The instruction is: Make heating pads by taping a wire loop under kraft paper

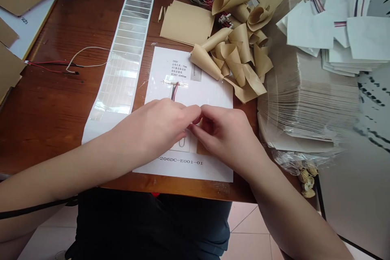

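The left hand (152, 128) and right hand (225, 138) meet over a printed white sheet (210, 93) near the near edge of the wooden tabletop (61, 130). Both are curled, their fingertips pinched close together, but whatever lies between them is hidden, so I cannot tell whether either has hold of anything. A red-and-black wire lead (174, 91) runs from just beyond the hands to a narrow pale strip (175, 83) on the sheet. Curled kraft paper pieces (240, 48) lie far right of the sheet, beside a tall stack of paper sheets (307, 97); a strip of clear labels (122, 73) runs along its left.
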`<state>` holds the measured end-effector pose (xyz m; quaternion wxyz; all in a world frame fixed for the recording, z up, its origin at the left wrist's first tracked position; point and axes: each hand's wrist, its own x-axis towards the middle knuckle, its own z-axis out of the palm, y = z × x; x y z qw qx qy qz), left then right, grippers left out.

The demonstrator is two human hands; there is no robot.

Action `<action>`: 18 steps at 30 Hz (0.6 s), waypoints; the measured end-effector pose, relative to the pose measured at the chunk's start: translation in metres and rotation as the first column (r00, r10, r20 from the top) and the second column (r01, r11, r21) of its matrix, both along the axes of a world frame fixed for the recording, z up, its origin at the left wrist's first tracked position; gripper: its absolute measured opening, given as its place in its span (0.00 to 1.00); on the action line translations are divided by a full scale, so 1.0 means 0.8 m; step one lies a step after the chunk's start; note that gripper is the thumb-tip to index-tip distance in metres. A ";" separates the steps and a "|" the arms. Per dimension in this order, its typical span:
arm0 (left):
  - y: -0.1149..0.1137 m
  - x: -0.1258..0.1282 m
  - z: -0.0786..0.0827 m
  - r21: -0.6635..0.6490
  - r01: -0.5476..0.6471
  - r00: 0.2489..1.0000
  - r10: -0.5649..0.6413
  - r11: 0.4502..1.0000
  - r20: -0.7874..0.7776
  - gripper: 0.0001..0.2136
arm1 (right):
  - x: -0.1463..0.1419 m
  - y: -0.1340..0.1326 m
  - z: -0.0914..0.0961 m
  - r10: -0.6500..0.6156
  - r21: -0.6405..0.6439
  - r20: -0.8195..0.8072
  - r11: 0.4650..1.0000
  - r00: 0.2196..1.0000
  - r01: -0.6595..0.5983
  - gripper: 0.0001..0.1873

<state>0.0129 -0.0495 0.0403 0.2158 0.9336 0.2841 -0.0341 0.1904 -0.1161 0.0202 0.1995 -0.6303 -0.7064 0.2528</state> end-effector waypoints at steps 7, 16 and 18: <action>-0.012 -0.006 -0.012 0.029 0.009 0.989 -0.013 1.000 0.145 0.09 | 0.001 0.001 0.002 -0.021 -0.035 -0.025 0.999 0.999 0.020 0.13; -0.006 -0.004 -0.013 -0.027 0.017 0.990 -0.013 0.999 0.141 0.05 | 0.000 -0.002 0.005 -0.002 -0.051 -0.027 0.999 1.000 0.000 0.16; -0.006 -0.003 -0.012 -0.021 0.012 0.991 -0.009 1.000 0.137 0.04 | 0.000 -0.002 0.005 0.016 -0.058 -0.028 0.998 0.999 -0.018 0.14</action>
